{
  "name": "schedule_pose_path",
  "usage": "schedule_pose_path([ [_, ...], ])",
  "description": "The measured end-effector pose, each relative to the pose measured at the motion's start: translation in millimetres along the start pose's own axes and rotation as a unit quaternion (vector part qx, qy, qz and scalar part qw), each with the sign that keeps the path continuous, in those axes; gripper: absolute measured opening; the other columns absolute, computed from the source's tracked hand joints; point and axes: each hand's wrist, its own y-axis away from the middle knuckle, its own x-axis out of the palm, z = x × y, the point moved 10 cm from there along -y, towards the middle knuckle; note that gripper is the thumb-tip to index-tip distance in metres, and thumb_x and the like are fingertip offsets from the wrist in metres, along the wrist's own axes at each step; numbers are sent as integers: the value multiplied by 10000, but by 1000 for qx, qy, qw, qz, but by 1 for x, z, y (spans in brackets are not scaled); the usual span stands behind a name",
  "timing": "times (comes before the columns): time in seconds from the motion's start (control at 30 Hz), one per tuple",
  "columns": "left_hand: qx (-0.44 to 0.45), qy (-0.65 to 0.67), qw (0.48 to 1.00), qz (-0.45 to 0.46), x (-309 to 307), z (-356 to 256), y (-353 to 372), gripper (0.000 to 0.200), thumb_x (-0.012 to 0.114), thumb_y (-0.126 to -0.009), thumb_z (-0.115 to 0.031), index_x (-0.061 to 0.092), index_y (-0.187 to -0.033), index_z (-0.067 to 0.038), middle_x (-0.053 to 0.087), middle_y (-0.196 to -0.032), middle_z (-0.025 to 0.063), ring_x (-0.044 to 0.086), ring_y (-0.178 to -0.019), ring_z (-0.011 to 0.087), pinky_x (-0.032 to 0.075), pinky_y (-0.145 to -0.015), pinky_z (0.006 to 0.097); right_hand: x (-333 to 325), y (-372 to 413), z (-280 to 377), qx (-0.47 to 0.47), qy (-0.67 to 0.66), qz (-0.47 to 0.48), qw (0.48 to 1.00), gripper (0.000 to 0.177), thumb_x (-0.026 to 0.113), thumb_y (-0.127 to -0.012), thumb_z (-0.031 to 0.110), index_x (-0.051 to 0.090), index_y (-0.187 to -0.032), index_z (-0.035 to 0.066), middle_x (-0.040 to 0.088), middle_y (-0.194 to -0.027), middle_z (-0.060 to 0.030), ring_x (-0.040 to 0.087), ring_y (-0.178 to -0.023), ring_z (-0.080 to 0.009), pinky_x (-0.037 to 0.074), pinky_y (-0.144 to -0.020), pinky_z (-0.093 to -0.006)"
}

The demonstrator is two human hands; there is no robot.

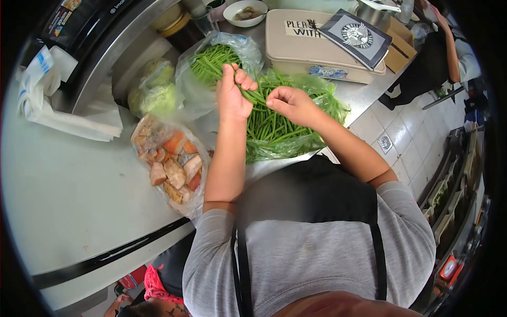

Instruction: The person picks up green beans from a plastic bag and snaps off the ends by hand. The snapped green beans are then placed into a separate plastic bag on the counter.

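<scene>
A small bunch of green beans [253,95] is gripped in my left hand [234,95], whose fingers are wrapped round it. Thumb and fingertips of my right hand [291,104] are pinched together at the right end of that bunch. Below both hands lies a spread-open clear plastic bag [288,151] with a pile of loose green beans [272,126] on it. Another plastic bag [248,46], beyond my left hand, holds more green beans [214,59].
Left of my forearm lies a bag of orange and pale chunks [177,169], with a bagged pale green vegetable [154,90] behind it. A lidded beige box [285,47] carries a dark notebook [355,38]. A white bowl [245,13] stands behind. Other people are nearby, right and lower left.
</scene>
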Motion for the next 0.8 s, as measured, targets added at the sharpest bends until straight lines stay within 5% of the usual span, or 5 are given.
schedule_pose_path([
  [0.2,51,1,998,-49,-1,-1,7,206,419,-856,-290,404,-759,-109,346,-561,-25,326,-477,89,315,-462,240,-16,-2,8,-32,65,-73,995,165,488,-798,180,517,-739,29,500,-603,-17,471,-562,-113,391,-535,-250],
  [0.3,-43,69,996,-21,-11,25,3,219,417,-855,-305,393,-740,-121,315,-547,-30,302,-462,80,296,-451,221,-16,-8,-7,-18,-283,-53,958,125,478,-795,163,496,-755,47,465,-596,-44,475,-591,-124,395,-566,-256],
  [0.47,-88,-167,977,-96,-65,42,10,182,486,-823,-219,408,-708,-100,334,-518,-32,326,-425,82,298,-406,235,-9,-10,-10,-65,108,34,991,49,475,-744,102,506,-775,80,490,-676,-83,520,-682,-197,409,-602,-293],
  [0.63,-102,-496,859,-72,-75,47,19,172,557,-774,-198,461,-752,-57,403,-540,-19,369,-450,65,302,-396,226,19,1,-37,-136,497,23,857,124,518,-690,129,545,-807,100,516,-785,-89,529,-772,-229,405,-674,-345],
  [0.8,-72,-636,765,72,-80,74,23,230,578,-727,-171,556,-860,15,565,-673,64,506,-573,140,408,-540,269,11,-8,-29,-139,454,13,880,144,547,-674,144,566,-806,92,522,-766,-83,529,-767,-232,402,-683,-352],
])
